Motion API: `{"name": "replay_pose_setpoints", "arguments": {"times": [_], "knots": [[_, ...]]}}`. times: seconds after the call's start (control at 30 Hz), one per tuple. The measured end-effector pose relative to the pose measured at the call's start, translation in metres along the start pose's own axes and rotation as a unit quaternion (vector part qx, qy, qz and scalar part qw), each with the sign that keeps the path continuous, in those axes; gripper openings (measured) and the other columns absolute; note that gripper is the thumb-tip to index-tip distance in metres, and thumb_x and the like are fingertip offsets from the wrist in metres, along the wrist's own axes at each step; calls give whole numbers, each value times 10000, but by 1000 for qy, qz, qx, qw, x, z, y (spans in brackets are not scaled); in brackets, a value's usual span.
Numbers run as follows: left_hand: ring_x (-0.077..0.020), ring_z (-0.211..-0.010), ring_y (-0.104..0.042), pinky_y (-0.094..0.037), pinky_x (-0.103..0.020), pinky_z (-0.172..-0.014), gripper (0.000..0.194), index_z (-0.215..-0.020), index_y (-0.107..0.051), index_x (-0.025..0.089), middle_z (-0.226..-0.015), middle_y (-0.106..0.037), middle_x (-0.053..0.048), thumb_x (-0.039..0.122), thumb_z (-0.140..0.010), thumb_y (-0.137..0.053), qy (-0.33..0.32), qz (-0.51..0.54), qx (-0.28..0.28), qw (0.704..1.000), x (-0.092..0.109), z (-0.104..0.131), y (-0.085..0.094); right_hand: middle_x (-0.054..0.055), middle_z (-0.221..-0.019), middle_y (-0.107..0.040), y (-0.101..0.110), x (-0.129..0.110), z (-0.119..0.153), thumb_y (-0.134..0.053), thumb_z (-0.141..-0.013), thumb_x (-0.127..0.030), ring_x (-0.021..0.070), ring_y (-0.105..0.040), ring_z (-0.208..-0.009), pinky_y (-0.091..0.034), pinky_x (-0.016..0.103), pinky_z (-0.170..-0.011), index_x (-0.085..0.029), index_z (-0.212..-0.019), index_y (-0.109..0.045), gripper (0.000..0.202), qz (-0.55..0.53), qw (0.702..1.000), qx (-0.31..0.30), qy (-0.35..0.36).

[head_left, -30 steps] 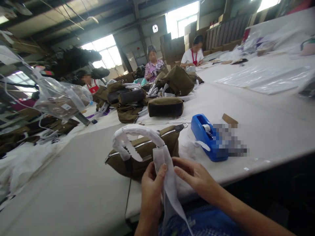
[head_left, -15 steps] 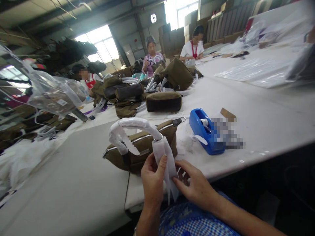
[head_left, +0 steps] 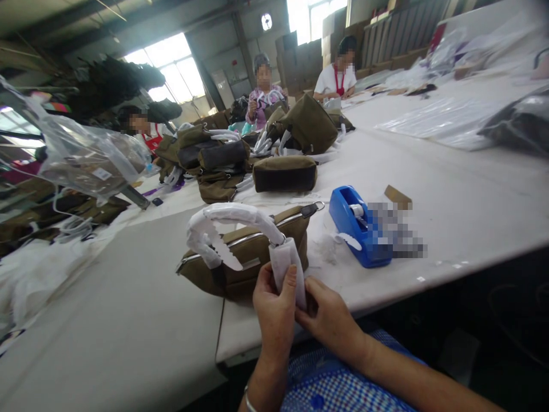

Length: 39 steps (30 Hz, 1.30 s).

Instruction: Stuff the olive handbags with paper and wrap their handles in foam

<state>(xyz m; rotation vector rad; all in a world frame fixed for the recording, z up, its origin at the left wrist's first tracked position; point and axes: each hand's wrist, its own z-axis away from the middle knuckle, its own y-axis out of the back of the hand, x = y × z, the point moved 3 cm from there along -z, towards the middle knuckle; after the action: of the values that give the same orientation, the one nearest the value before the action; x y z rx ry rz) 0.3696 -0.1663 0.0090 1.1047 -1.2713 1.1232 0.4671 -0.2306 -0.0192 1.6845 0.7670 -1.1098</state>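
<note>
Olive bag, silver zip, white-wrapped handle

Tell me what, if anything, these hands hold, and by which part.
The white strip: the left hand clasps its middle; the right hand touches its lower right edge, grip unclear.

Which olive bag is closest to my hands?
The bag with its white-wrapped handle arching above the silver zipper, just behind your left hand; the other bags lie farther back.

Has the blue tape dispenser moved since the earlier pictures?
No. Against the near edge of the table, the blue tape dispenser keeps its place; it appears higher because the whole view shifted.
</note>
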Motion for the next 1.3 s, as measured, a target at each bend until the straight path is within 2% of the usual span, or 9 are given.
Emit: {"name": "replay_pose_setpoints", "arguments": {"times": [0.2, 0.3, 0.4, 0.53, 0.73, 0.9, 1.0, 1.17, 1.3], "knots": [[-228, -1075, -680, -519, -328, -981, 443, -1215, -628, 177, -1164, -716, -93, 541, -965, -591, -19, 4, -59, 998, -6, 12, 5, -16, -719, -601, -1, 0, 2, -676, -821, -237, 142, -529, -626, -387, 246, -548, -188, -860, -592, 105, -87, 994, -40, -58], [-259, -1370, -530, -425, -345, -1140, 550, -1415, -550, 192, -1433, -605, -121, 549, -998, -516, -47, -55, -76, 994, -15, 29, 23, -19, -717, -614, -1, -3, 2, -674, -818, -247, 139, -537, -621, -397, 242, -545, -185, -875, -612, 104, -100, 991, -59, -61], [-279, -1456, -435, -395, -373, -1181, 614, -1489, -496, 199, -1543, -508, -117, 520, -972, -577, -22, -111, -53, 992, -36, 50, 45, -9, -729, -642, -4, -2, 3, -672, -823, -277, 148, -557, -624, -416, 253, -556, -179, -900, -630, 131, -78, 992, -68, -68], [-288, -1332, -576, -477, -402, -1118, 492, -1374, -618, 199, -1426, -622, -117, 462, -958, -615, 6, -170, 38, 985, -57, 71, 68, 18, -806, -700, -14, 0, 5, -666, -845, -282, 167, -621, -666, -461, 259, -576, -171, -1012, -653, 201, -85, 987, -118, -70], [-195, -1036, -698, -576, -288, -937, 235, -1162, -719, 244, -1105, -728, -53, 273, -933, -676, -163, -252, 111, 947, -36, 78, 75, 27, -821, -707, -18, -5, 11, -649, -913, -436, 155, -639, -551, -504, 250, -502, -176, -1130, -620, 340, -192, 955, -209, -85], [-155, -925, -701, -588, -228, -846, 286, -1179, -717, 227, -1017, -708, -43, 120, -920, -667, -270, -279, 113, 915, -28, 83, 74, 0, -564, -595, -18, -8, 11, -599, -930, -530, 144, -568, -449, -433, 240, -450, -147, -835, -674, 402, -153, 969, -173, -84], [-152, -890, -675, -586, -229, -808, 401, -1251, -714, 236, -993, -676, -52, 47, -907, -633, -332, -302, 81, 890, -30, 89, 74, -4, -514, -548, -22, -6, 11, -630, -897, -550, 132, -522, -423, -376, 235, -425, -147, -703, -644, 448, -135, 977, -141, -86], [-181, -894, -624, -572, -275, -769, 552, -1429, -596, 249, -1032, -642, -88, 37, -920, -558, -368, -364, 13, 855, -37, 96, 73, 7, -497, -562, -22, -4, 15, -565, -932, -604, 140, -534, -451, -397, 240, -461, -149, -707, -639, 512, -169, 966, -167, -104], [-183, -831, -603, -559, -294, -736, 566, -1438, -589, 250, -1027, -652, -94, 48, -913, -528, -360, -414, 12, 836, -37, 101, 75, 37, -602, -629, -18, -7, 19, -476, -992, -597, 165, -611, -573, -477, 261, -584, -149, -768, -641, 528, -205, 952, -218, -59]]}}
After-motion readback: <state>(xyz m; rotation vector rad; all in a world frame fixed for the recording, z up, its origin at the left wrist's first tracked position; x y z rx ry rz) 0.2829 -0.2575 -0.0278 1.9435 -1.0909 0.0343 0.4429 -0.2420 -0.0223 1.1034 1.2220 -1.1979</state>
